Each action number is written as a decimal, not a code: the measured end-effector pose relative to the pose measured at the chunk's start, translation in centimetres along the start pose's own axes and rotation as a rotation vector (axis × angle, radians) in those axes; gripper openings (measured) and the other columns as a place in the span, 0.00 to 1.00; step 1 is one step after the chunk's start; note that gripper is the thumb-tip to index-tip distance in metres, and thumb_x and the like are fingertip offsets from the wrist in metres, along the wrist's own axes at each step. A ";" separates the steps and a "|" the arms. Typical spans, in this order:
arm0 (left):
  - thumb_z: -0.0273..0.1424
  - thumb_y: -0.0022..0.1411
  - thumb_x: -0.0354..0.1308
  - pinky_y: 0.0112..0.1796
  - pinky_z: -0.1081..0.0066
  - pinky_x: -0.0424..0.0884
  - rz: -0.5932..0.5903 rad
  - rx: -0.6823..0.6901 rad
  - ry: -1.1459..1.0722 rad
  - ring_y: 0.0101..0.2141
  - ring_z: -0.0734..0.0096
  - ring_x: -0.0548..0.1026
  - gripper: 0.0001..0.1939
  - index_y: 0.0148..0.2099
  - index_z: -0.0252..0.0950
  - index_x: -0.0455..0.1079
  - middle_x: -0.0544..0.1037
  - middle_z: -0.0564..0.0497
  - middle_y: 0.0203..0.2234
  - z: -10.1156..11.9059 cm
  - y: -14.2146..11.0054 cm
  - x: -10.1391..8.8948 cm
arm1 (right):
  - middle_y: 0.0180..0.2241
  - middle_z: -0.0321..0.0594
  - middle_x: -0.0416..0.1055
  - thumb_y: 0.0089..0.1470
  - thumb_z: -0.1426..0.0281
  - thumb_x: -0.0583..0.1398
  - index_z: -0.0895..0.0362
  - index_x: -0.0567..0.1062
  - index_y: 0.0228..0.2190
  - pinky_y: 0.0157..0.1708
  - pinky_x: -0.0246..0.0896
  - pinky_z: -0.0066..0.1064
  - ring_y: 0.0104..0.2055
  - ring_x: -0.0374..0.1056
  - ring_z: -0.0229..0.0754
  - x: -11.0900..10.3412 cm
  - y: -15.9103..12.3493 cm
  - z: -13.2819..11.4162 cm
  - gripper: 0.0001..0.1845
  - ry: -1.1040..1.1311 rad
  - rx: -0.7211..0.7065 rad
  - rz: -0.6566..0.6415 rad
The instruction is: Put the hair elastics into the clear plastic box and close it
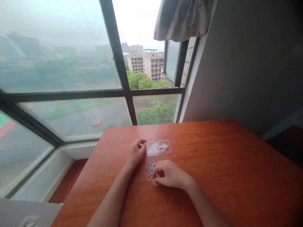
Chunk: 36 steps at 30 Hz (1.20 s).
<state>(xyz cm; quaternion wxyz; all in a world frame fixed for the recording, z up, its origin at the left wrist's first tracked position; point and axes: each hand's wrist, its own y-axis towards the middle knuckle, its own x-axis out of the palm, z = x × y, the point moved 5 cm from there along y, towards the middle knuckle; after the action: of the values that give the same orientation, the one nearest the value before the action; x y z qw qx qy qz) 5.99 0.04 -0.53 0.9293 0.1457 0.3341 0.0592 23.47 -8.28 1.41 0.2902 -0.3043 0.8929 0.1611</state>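
Note:
A small clear plastic box (153,152) lies on the table with its lid (168,150) folded open to the right. My left hand (136,153) is at the box's left edge, its curled fingers gripping that side. One gold-coloured ring (149,145) sits in the box's upper left part. Nearer to me is a loose pile of pale grey-green rings (151,167), with one ring (149,177) at its lower left. My right hand (169,173) is over the right side of the pile, thumb and fingertips pinched at a yellowish ring (156,183). The hand partly hides other rings.
The reddish-brown wooden table (213,151) reaches to a dark-framed window (127,93). A grey patterned curtain (182,20) hangs at the upper right of the window. A grey wall (236,69) stands on the right.

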 end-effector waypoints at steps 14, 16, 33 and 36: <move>0.31 0.62 0.53 0.29 0.75 0.66 -0.128 0.150 -0.076 0.27 0.75 0.71 0.08 0.39 0.36 0.73 0.75 0.51 0.30 4.1 -0.9 -0.4 | 0.20 0.31 0.62 0.51 0.66 0.61 0.57 0.74 0.29 0.25 0.55 0.25 0.24 0.59 0.35 -3.5 0.3 3.6 0.06 0.247 0.194 0.662; 0.30 0.62 0.53 0.29 0.76 0.66 -0.207 0.196 -0.117 0.28 0.75 0.70 0.07 0.39 0.36 0.72 0.75 0.50 0.31 5.5 -1.3 0.0 | 0.27 0.37 0.69 0.51 0.67 0.62 0.57 0.75 0.29 0.34 0.61 0.28 0.32 0.65 0.40 -4.0 0.2 3.5 0.06 0.201 0.140 0.731; 0.26 0.59 0.55 0.30 0.75 0.66 -0.210 0.223 -0.091 0.28 0.75 0.70 0.04 0.33 0.35 0.72 0.74 0.51 0.29 6.0 -1.5 0.4 | 0.39 0.43 0.73 0.51 0.72 0.60 0.55 0.75 0.28 0.48 0.61 0.36 0.45 0.68 0.46 -4.1 0.2 3.1 0.03 0.022 0.059 0.726; 0.30 0.60 0.55 0.32 0.73 0.67 -0.009 0.117 0.015 0.30 0.72 0.71 0.06 0.35 0.36 0.72 0.73 0.51 0.31 4.0 -0.8 -0.8 | 0.37 0.42 0.73 0.52 0.73 0.60 0.55 0.74 0.28 0.46 0.62 0.36 0.43 0.68 0.45 -4.1 0.2 3.2 0.03 -0.014 0.081 0.714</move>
<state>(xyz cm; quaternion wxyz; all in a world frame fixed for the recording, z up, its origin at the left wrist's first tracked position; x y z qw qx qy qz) 7.94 -1.82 2.58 0.9170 0.1980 0.3445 0.0365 27.35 -4.82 1.40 0.2338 0.0397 0.9465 0.2188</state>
